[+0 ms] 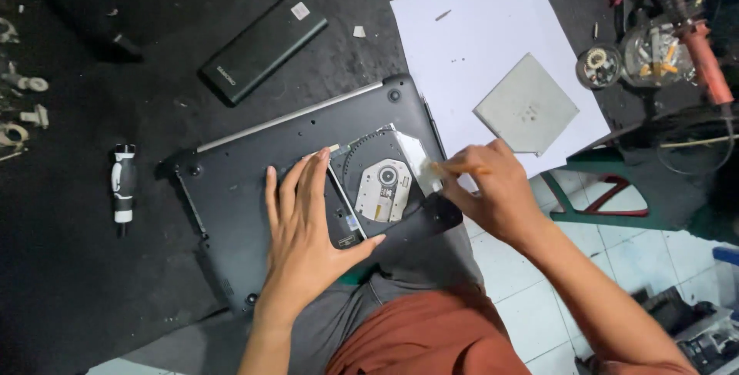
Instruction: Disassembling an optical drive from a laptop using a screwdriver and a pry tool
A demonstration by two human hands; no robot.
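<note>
The left hand (pixel 304 225) lies flat and open on the upturned dark laptop base (pixel 254 190), fingers spread, thumb beside the exposed optical drive (pixel 382 188) at the laptop's right edge; the right hand (pixel 493 190) is closed on a small brush (pixel 431 171), its pale bristles touching the drive's right side; 1 square grey plate (pixel 526 103) rests on white paper (pixel 462 44) further right; a black battery pack (pixel 263 45) lies far left; a screwdriver (pixel 123 188) sits well left.
</note>
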